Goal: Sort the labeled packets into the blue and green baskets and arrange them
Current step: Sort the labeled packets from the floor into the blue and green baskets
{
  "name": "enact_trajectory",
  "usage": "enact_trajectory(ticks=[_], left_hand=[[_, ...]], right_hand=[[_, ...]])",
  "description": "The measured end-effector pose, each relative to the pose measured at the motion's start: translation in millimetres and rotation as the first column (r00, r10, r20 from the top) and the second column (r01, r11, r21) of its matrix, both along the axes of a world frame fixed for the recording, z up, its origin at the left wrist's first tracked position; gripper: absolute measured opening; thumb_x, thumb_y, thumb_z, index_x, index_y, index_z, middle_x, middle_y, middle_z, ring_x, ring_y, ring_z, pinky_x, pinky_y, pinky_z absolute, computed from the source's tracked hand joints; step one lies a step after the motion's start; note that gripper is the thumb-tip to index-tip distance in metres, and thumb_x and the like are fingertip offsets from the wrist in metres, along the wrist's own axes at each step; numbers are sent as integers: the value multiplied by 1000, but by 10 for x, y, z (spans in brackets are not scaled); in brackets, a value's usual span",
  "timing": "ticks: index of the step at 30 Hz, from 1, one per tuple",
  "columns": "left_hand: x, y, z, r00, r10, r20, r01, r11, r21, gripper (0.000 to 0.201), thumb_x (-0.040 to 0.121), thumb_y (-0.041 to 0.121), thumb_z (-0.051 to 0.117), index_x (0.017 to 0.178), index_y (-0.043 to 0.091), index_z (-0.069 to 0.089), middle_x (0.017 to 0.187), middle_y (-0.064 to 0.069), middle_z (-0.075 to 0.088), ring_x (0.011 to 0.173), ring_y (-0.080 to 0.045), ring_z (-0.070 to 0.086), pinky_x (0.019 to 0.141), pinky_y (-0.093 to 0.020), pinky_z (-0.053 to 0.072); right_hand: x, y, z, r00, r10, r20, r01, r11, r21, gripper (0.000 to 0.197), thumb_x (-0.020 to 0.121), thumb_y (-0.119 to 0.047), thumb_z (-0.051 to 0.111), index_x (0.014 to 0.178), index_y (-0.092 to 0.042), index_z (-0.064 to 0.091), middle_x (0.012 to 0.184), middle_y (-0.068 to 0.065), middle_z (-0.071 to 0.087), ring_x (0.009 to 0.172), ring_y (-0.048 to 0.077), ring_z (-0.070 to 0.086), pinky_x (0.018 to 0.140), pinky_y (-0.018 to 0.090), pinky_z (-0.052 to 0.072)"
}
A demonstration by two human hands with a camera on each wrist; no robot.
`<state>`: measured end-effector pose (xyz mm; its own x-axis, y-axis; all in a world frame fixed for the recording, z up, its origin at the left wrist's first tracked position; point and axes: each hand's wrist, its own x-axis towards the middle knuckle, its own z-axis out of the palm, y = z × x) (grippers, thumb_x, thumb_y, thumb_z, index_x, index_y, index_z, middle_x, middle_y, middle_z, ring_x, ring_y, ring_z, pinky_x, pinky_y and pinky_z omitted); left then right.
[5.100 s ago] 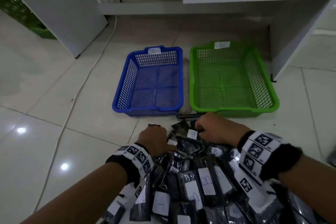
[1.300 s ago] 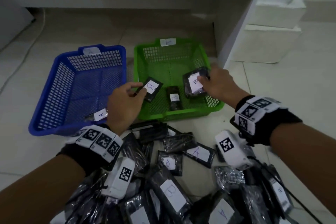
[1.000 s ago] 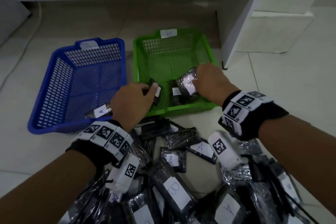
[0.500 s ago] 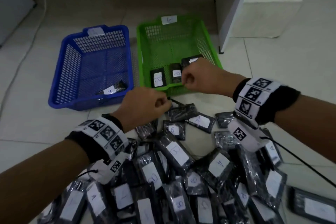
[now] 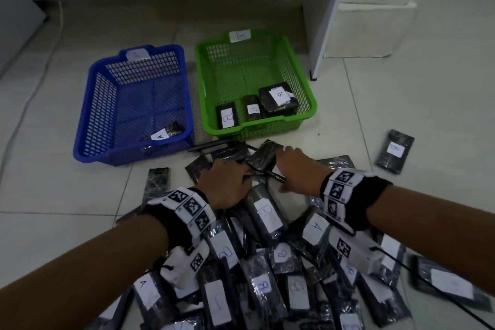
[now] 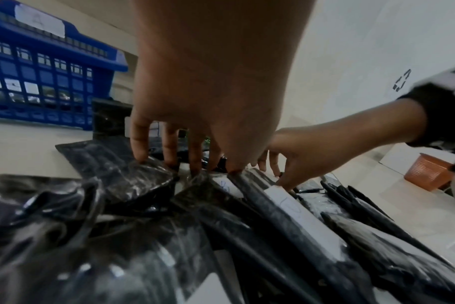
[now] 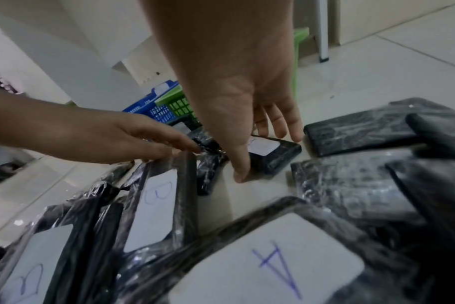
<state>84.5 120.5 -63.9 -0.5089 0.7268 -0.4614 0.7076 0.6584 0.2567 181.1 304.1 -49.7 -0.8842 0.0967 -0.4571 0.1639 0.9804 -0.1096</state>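
Observation:
The blue basket holds one packet marked A. Beside it, the green basket has three black packets marked B lined along its near wall. A heap of black labeled packets covers the floor in front of me. My left hand lies on the heap's far edge, its straight fingertips touching wrapped packets. My right hand straddles a small black packet with a white label, thumb on its near edge and fingers over its far edge.
A white cabinet panel stands just right of the green basket, with white boxes beyond it. One stray packet lies apart on the tiles at right. A cable runs along the floor at left. An orange cup stands off to the right.
Both hands have drawn back from the green basket to the heap, leaving the B packets inside it. The right hand now has its fingers around a new packet.

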Motion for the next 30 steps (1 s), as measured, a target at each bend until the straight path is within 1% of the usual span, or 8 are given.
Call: enact_trajectory(ticks=[4,8,12,16,19,22,26,30], left_hand=[[11,42,-30,997,61,37,-59,997,-39,43,95,63,47,135,49,53,134,-5,55,132,-38,43,102,-65,40],[43,6,114,999,19,-45,-16,997,73,27,98,46,54,122,34,56,123,2,59,119,-26,54,97,-52,45],[-19,-237,340,979,-21,-204,83,950,300,16,102,35,46,115,29,52,101,7,63,92,-19,59,76,-37,42],[-144,-725,424,968,233,-89,-139,799,585,28,105,38,37,123,25,55,103,5,66,89,-15,59,73,-33,41],[-165,-1081,446,868,497,-10,-337,602,724,24,107,37,37,118,27,57,88,7,65,79,-13,60,68,-33,41],[-182,-1428,449,736,676,38,-464,463,755,26,106,44,35,117,30,54,81,7,66,73,-14,62,65,-35,44],[-170,-1827,476,586,797,147,-588,294,753,17,105,41,45,113,30,55,81,6,70,74,-9,65,68,-34,50],[-182,-2062,512,485,836,258,-666,161,728,17,102,40,54,115,29,57,91,8,72,78,-7,67,73,-31,54]], right_hand=[[28,56,9,988,-115,99,125,987,-103,55,71,-35,84,103,-6,49,105,11,45,96,28,50,74,34,45],[-90,88,215,949,-131,287,184,969,-166,44,65,-22,88,71,-13,45,78,3,53,64,18,56,53,28,47],[-477,144,666,894,-73,443,176,965,-197,46,61,-39,91,81,-9,63,84,8,73,73,25,73,71,39,62],[-953,69,1129,986,-75,146,118,943,-312,57,59,-47,91,100,-14,69,97,2,72,87,23,70,78,37,59],[-1336,-263,1234,979,-154,-137,74,883,-463,59,65,-36,90,113,-12,65,106,3,69,94,21,66,86,39,56],[-1685,-650,1134,942,-102,-321,-54,894,-444,61,66,-29,90,118,-13,63,115,5,66,103,21,62,86,33,50],[-1986,-1010,908,874,-67,-481,-143,911,-386,62,62,-33,92,114,-14,63,115,6,66,104,23,61,92,38,48],[-2132,-1197,668,859,-74,-507,-169,893,-417,67,62,-28,92,120,-12,62,121,7,65,111,25,60,93,42,49]])
